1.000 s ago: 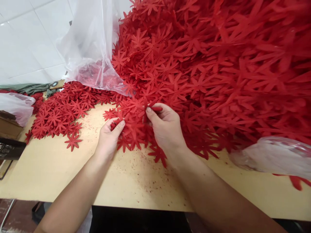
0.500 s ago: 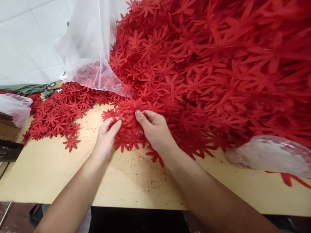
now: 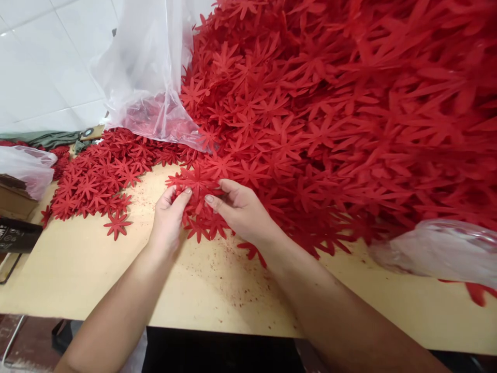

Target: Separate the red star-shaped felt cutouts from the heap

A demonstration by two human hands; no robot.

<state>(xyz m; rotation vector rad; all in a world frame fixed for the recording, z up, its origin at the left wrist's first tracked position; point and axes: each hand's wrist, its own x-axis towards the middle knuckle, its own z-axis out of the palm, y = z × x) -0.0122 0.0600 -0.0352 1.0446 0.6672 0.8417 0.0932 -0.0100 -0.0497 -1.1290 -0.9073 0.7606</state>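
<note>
My left hand [image 3: 167,220] and my right hand [image 3: 238,210] meet at the near edge of the big heap of red flowers [image 3: 330,114], both pinching the same small bunch of flowers [image 3: 198,194] between thumb and fingers, so each hand is closed narrowly on that bunch. The bunch sits at the foot of the heap, just above the bare tan table [image 3: 116,280], with a few flowers lying under my wrists. The heap spills out of a clear plastic bag [image 3: 143,72] that stands open against the white tiled wall [image 3: 42,62]. To my left, a flatter spread of flowers [image 3: 101,176] covers the table, with one single flower [image 3: 116,225] lying just apart from it. Another plastic bag [image 3: 438,251] lies at my right.
</note>
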